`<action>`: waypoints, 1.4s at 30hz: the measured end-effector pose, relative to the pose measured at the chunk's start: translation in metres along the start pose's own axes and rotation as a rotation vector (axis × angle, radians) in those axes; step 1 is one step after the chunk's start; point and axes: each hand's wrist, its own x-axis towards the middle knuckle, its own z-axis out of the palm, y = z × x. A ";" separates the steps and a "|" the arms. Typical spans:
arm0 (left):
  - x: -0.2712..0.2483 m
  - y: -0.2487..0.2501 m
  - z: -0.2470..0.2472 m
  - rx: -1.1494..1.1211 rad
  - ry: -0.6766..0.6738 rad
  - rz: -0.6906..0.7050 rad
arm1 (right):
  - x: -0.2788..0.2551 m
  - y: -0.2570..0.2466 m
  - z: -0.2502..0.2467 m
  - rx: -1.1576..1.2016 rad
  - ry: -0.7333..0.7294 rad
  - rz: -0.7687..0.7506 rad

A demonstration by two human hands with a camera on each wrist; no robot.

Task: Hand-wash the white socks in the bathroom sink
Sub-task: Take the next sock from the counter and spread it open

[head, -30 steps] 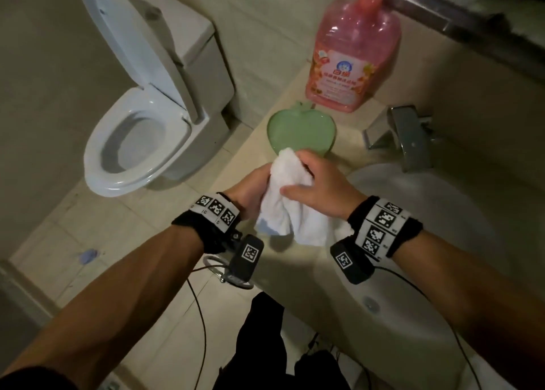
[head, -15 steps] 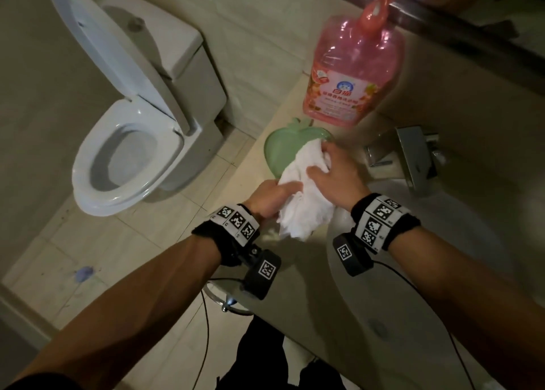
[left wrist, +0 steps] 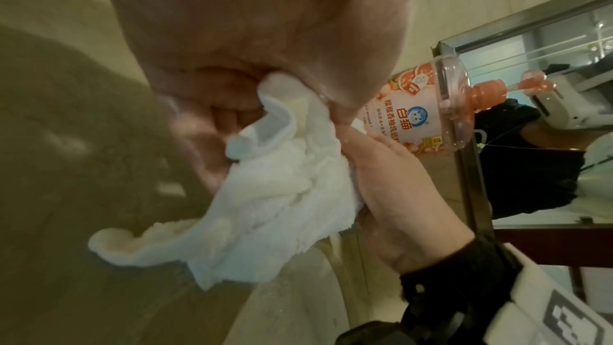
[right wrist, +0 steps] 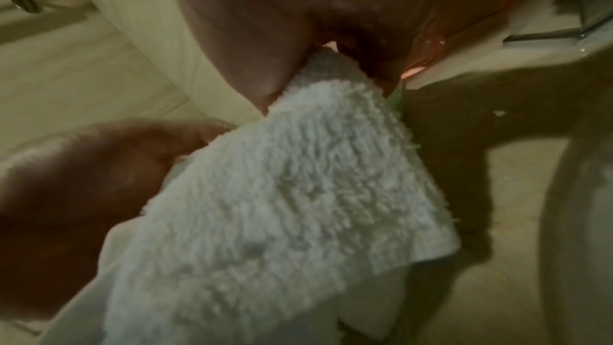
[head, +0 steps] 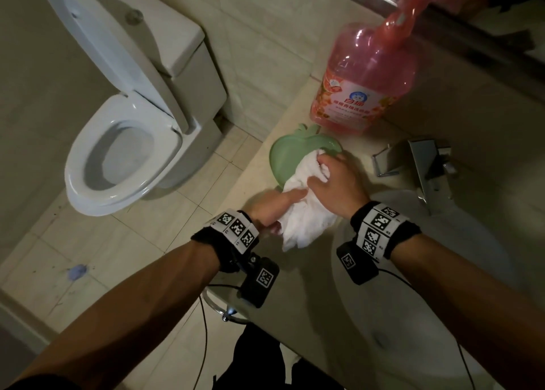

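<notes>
Both hands work a bundle of white socks (head: pixel 306 212) over the desk (head: pixel 295 286), at the left rim of the sink (head: pixel 442 271) and partly over a green apple-shaped dish (head: pixel 290 154). The right hand (head: pixel 333 183) grasps the upper end of the socks, fingers (head: pixel 323 161) curled into the cloth just above the dish. The left hand (head: pixel 274 205) holds the lower part from beneath, its fingers wrapped round the fabric; the left wrist view shows the cuff tucked in the palm and a loose end trailing down to the desk. The right wrist view shows only the fluffy inner pile of the cloth pulled between the two hands. The socks are not in the basin, and no water can be seen running from the tap (head: pixel 424 165). A pink detergent bottle (head: pixel 362 86) stands behind the dish against the wall, and a toilet (head: pixel 132 142) sits on the floor to the left. This looks like the rubbing or wringing step, the cloth being twisted or scrubbed between the hands, though whether it is soaped I cannot tell. Next, the socks probably need carrying right, over the basin, for a rinse under the tap, which calls for freeing one hand to open it while the other keeps the bundle from dripping on the desk.
</notes>
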 end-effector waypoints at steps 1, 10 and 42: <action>-0.003 0.000 0.001 -0.062 -0.053 0.002 | -0.005 0.000 -0.002 0.015 0.012 -0.003; -0.066 0.025 0.017 -0.172 -0.300 0.161 | -0.091 0.015 -0.062 0.136 0.077 -0.170; -0.332 0.109 0.182 0.345 0.272 0.933 | -0.270 0.053 -0.282 0.396 0.252 -0.299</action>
